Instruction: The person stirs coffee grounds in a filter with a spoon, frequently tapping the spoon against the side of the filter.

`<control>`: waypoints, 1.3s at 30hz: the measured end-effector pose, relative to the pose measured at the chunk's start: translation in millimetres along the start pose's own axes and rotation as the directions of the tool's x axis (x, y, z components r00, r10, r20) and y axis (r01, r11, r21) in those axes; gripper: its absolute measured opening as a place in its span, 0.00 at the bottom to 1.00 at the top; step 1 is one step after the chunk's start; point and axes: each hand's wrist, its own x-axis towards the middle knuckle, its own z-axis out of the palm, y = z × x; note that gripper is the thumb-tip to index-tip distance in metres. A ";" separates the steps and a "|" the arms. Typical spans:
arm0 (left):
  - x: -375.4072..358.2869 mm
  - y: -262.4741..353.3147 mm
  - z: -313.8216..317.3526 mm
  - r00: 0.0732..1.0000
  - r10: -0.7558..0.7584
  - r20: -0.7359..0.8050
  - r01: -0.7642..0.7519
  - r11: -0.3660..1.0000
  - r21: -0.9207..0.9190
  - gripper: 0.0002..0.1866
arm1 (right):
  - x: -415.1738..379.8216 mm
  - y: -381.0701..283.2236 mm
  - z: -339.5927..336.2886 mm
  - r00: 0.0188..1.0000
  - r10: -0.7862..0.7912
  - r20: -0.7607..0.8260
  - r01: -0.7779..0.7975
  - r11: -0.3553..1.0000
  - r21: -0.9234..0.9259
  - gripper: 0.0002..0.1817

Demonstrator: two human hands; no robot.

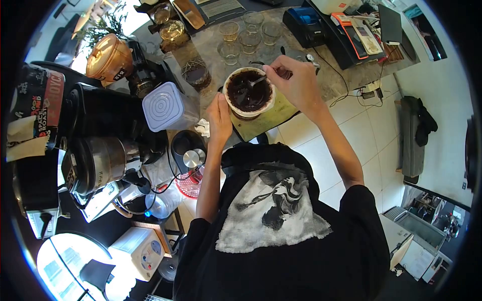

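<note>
A white-rimmed coffee dripper full of dark wet coffee grounds stands in front of me on a green cloth. My left hand is against its left side, the fingers stretched upward along the wall and the thumb near the rim. My right hand is closed in a pinch over the right rim, holding a spoon whose lower end dips into the grounds. A brown base shows just below the dripper; what it stands on is mostly hidden.
Several clear glasses stand behind the dripper, with a dark glass vessel to the left. A lidded plastic container, coffee machines and a grinder crowd the left side. A black printer sits back right, its cables hanging off the edge.
</note>
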 end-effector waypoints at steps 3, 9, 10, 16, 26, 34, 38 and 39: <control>2.8 6.4 -1.0 0.999 -0.019 0.042 0.020 1.000 -0.021 0.20 | -0.6 -6.1 -1.1 0.997 -0.058 -0.058 0.061 0.996 0.062 0.12; 9.1 -1.8 -2.5 0.998 0.027 0.059 -0.022 0.997 -0.078 0.21 | -6.9 -7.8 9.3 0.998 -0.026 0.056 0.025 1.000 0.004 0.12; 9.5 -1.6 -4.0 0.996 0.046 0.072 -0.044 0.999 -0.031 0.21 | -8.4 -6.2 10.4 0.998 -0.022 0.050 0.022 1.000 0.002 0.12; 14.3 5.9 -3.5 0.988 0.126 0.086 -0.127 0.992 0.000 0.21 | -9.4 -6.6 10.6 0.998 -0.034 -0.057 0.030 0.997 -0.072 0.11; 18.8 8.9 -6.7 0.982 0.150 0.114 -0.150 0.989 -0.009 0.22 | -17.3 -6.8 15.6 0.999 -0.035 -0.017 0.033 0.997 -0.067 0.12; 19.7 8.4 -6.2 0.980 0.166 0.112 -0.168 0.986 0.005 0.22 | -19.0 -11.3 20.8 0.995 -0.039 -0.090 0.036 0.999 -0.035 0.13; 19.7 11.4 -9.3 0.981 0.147 0.123 -0.153 0.987 0.040 0.23 | -22.1 -14.7 11.7 1.000 -0.029 -0.010 0.029 1.000 -0.007 0.12; 19.3 13.0 -10.1 0.982 0.148 0.118 -0.154 0.987 0.041 0.23 | -22.9 -12.5 9.6 1.000 0.001 -0.007 -0.001 1.000 0.029 0.11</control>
